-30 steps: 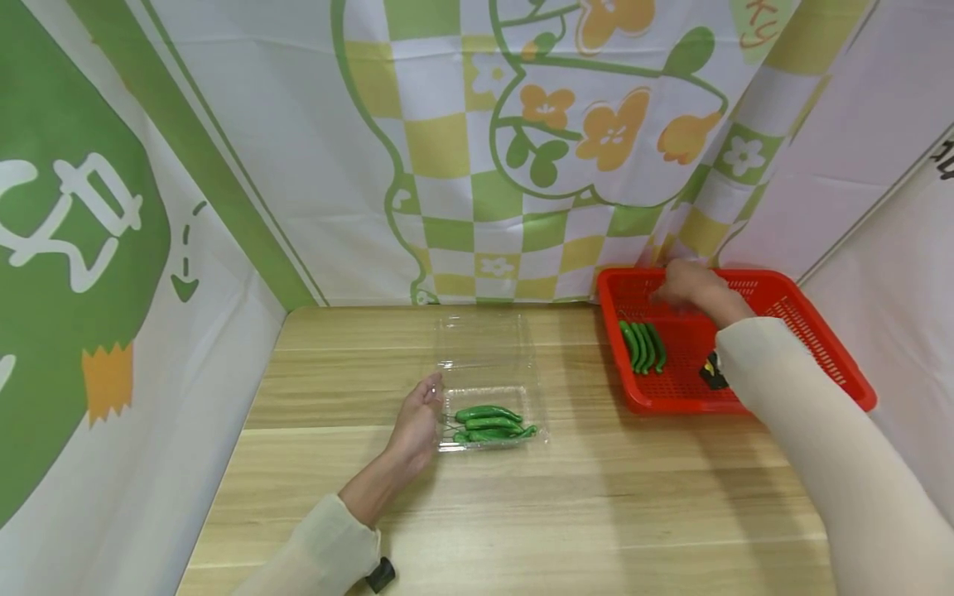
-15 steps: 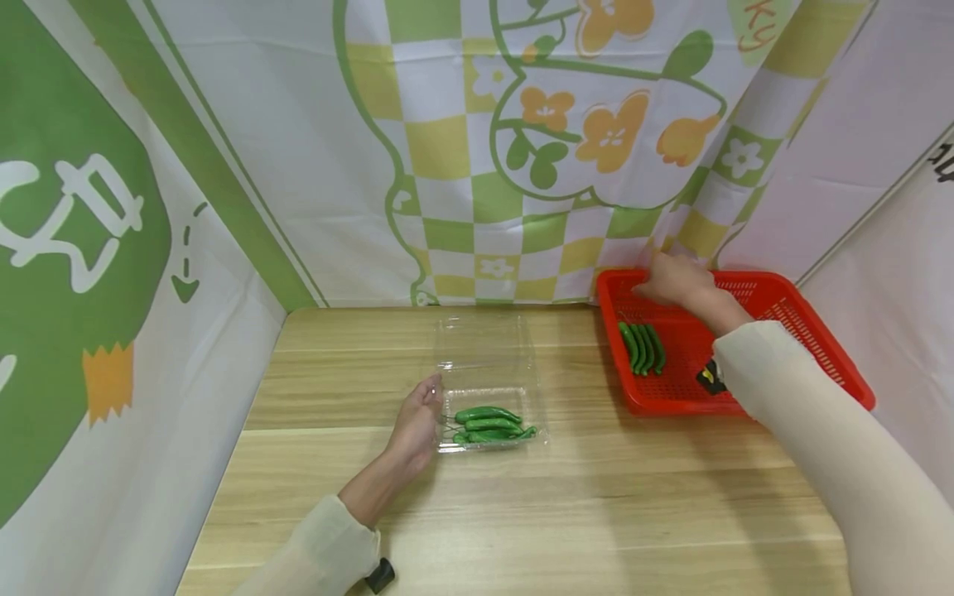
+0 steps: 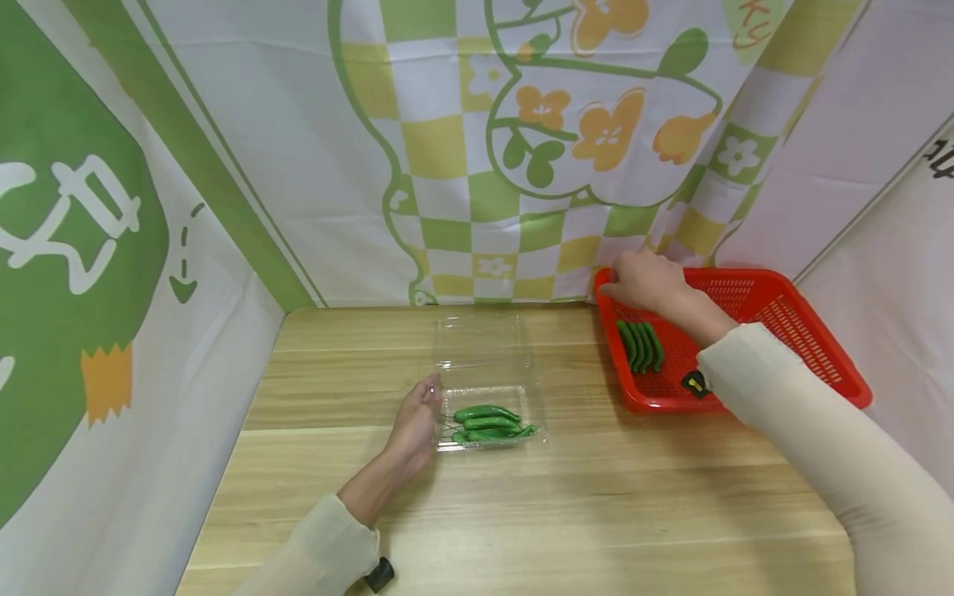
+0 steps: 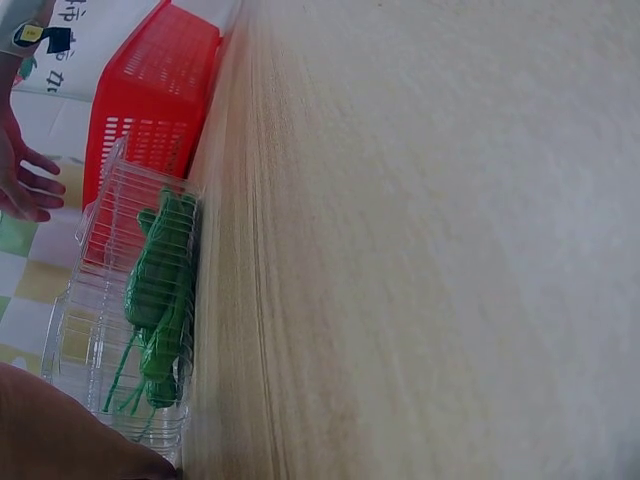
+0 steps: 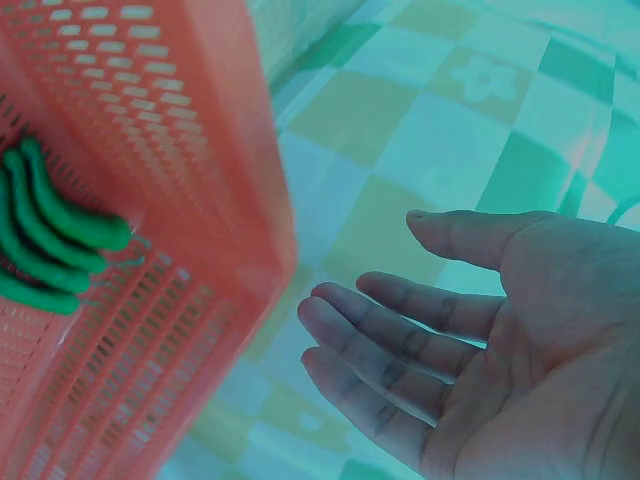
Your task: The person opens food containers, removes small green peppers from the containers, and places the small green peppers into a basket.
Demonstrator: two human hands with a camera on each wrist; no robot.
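In the head view a clear plastic clamshell box (image 3: 488,378) lies on the table with its lid laid back. Several green chili peppers (image 3: 488,423) with thin stems lie in its near half. My left hand (image 3: 414,420) grips the box's left edge. My right hand (image 3: 647,283), with nothing in it, hovers over the back left corner of the red basket (image 3: 753,285). The right wrist view has that hand's spread, relaxed fingers (image 5: 400,320) beside the basket wall. More green chili peppers (image 3: 639,347) lie side by side at the basket's left, stems toward the back.
The wooden table (image 3: 522,513) carries the box in the middle and the basket at the back right. A patterned cloth curtain (image 3: 514,165) hangs right behind the table's back edge, with printed cloth walls on both sides.
My right hand has moved left along the basket's back side, toward its back left corner. The left hand, the box and the chili peppers stay as they were.
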